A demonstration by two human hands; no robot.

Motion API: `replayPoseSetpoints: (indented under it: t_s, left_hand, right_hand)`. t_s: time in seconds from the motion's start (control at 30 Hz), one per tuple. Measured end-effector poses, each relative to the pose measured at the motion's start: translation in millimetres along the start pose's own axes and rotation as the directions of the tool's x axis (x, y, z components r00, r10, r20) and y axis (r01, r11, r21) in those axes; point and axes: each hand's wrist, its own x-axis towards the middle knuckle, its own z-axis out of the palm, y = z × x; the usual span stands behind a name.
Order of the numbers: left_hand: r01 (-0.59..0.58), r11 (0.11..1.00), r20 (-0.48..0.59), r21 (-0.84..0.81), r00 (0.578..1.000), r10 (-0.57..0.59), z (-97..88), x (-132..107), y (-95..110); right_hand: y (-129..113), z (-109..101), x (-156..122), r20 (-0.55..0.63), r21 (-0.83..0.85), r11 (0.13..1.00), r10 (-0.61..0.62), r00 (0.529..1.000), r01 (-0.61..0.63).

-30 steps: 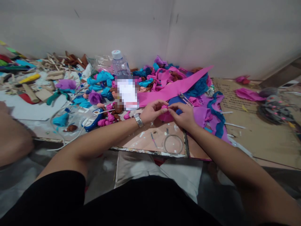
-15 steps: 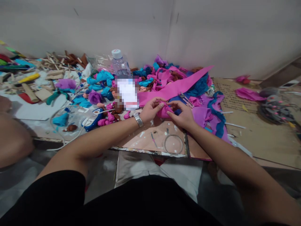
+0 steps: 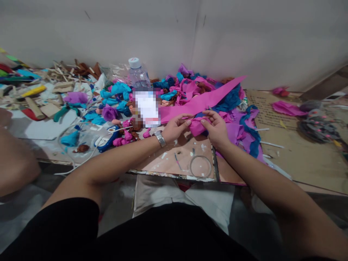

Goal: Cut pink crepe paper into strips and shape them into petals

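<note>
A small gathered piece of pink crepe paper is held between my two hands above the table's front part. My left hand, with a metal watch at the wrist, pinches its left side. On the other side, my right hand grips it between thumb and fingers. Behind them a long strip of pink crepe paper lies slanting over the pile. Crumpled purple crepe paper is just right of my right hand. My fingers hide part of the held piece.
A clear bottle stands behind a phone with a blurred screen. Left of it lie a blue tape dispenser, paper flowers, a white cable and wood scraps. Cardboard covers the right side. Another person's arm is at far left.
My right hand has shifted slightly right and its fingers have risen, now covering the metal tool behind. The pink piece looks more spread between my hands. My left hand barely moved.
</note>
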Motion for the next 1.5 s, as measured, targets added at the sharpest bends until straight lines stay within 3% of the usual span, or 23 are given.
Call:
replayPoseSetpoints:
  t_s: [0.1, 0.2, 0.33, 0.8, 0.97, 1.1, 1.27, 1.4, 1.5]
  left_hand:
    - [0.005, 1.000, -0.086, -0.016, 0.996, -0.006, 1.2, -0.9, 0.6]
    - [0.011, 1.000, -0.165, -0.001, 0.986, -0.011, 0.4, -2.6, 2.6]
    - [-0.004, 0.999, -0.115, 0.047, 0.993, 0.009, -1.9, -3.0, 3.7]
    - [-0.033, 0.995, -0.129, 0.098, 0.991, 0.045, -2.8, -1.9, -0.4]
    - [-0.031, 0.996, -0.185, 0.082, 0.982, 0.046, -2.0, -3.2, 2.9]
    - [-0.052, 0.994, -0.087, 0.099, 0.994, 0.061, -2.0, -4.1, 2.6]
    - [-0.164, 0.955, 0.038, 0.248, 0.986, 0.160, 2.5, -10.3, 0.6]
    - [-0.240, 0.914, 0.066, 0.326, 0.971, 0.231, 2.6, -12.2, -0.3]
    - [-0.248, 0.899, 0.062, 0.360, 0.968, 0.243, 1.5, -11.5, -0.1]
  right_hand:
    - [-3.0, 2.8, -0.2, -0.005, 0.142, 0.987, 0.069, 0.998, -0.068]
    - [-8.5, 6.1, -3.8, 0.085, 0.130, 0.983, 0.122, 0.989, -0.133]
    - [-13.3, 8.3, -8.7, 0.086, 0.018, 0.991, 0.133, 0.987, -0.135]
    - [4.5, -0.7, -0.4, -0.016, 0.017, 0.999, 0.045, 0.999, -0.045]
    - [-0.7, 2.1, -4.7, 0.083, -0.008, 1.000, 0.022, 0.996, -0.022]
    - [-9.0, 6.1, -10.5, 0.148, -0.020, 0.999, 0.048, 0.988, -0.045]
    - [-16.9, -1.7, -7.6, 0.048, -0.155, 0.976, -0.147, 0.988, 0.153]
    - [-21.4, -8.5, -5.3, 0.194, -0.222, 0.925, -0.268, 0.944, 0.308]
    - [-22.3, -8.6, -7.0, 0.241, -0.255, 0.910, -0.268, 0.933, 0.327]
